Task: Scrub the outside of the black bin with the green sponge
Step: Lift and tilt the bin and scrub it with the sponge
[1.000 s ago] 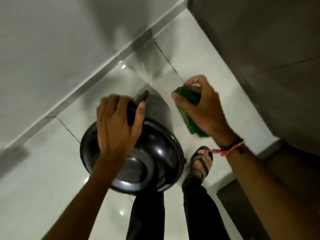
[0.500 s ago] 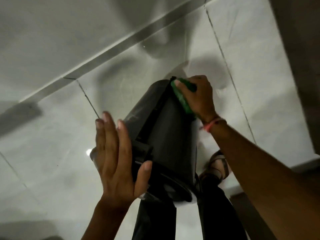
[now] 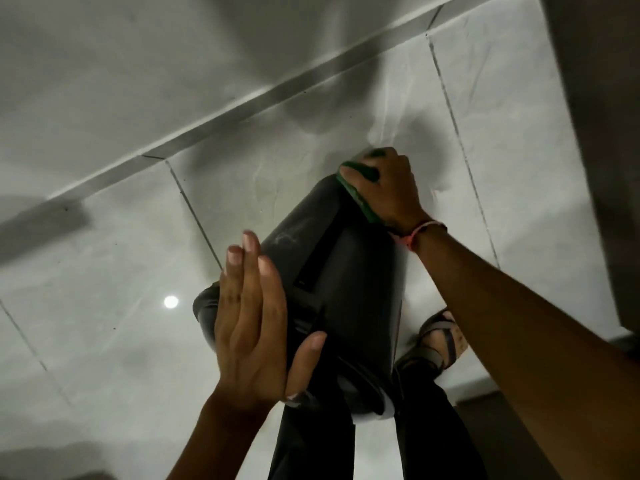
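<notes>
The black bin (image 3: 349, 271) is tipped on its side over the pale floor tiles, its base end pointing away from me and its rim near my legs. My left hand (image 3: 254, 327) holds it near the rim, fingers straight along the side and thumb hooked under. My right hand (image 3: 389, 187) grips the green sponge (image 3: 356, 194) and presses it flat against the bin's far upper edge. Most of the sponge is hidden under my fingers.
Glossy white floor tiles (image 3: 104, 271) with dark grout lines surround the bin. A grey skirting strip (image 3: 221, 116) runs along the wall at the back. A dark wall or door (image 3: 602, 133) rises at the right. My sandalled foot (image 3: 440, 341) and dark trousers (image 3: 311, 441) are below the bin.
The bin went from upright with its opening toward me to lying tilted. My right hand brought the sponge onto the bin's far end and slid it slightly further out. My left hand shifted to the side.
</notes>
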The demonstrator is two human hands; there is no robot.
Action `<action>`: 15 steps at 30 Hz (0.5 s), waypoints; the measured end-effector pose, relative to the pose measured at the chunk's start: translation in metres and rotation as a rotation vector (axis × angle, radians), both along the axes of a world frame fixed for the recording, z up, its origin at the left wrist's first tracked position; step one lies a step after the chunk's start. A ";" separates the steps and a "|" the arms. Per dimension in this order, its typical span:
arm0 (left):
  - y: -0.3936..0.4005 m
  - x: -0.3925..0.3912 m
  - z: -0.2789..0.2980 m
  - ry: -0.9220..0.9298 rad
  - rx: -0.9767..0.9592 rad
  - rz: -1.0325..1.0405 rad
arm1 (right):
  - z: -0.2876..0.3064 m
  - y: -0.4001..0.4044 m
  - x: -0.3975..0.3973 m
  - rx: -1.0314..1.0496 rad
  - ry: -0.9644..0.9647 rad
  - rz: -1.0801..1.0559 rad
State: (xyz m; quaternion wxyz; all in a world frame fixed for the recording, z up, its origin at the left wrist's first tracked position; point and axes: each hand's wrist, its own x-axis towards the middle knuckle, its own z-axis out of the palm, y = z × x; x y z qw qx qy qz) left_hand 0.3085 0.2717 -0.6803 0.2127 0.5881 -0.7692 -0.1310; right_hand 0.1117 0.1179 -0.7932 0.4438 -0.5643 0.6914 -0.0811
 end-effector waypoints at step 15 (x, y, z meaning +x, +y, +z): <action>0.012 -0.036 0.002 -0.177 -0.067 0.127 | -0.025 0.021 -0.029 0.244 -0.319 -0.494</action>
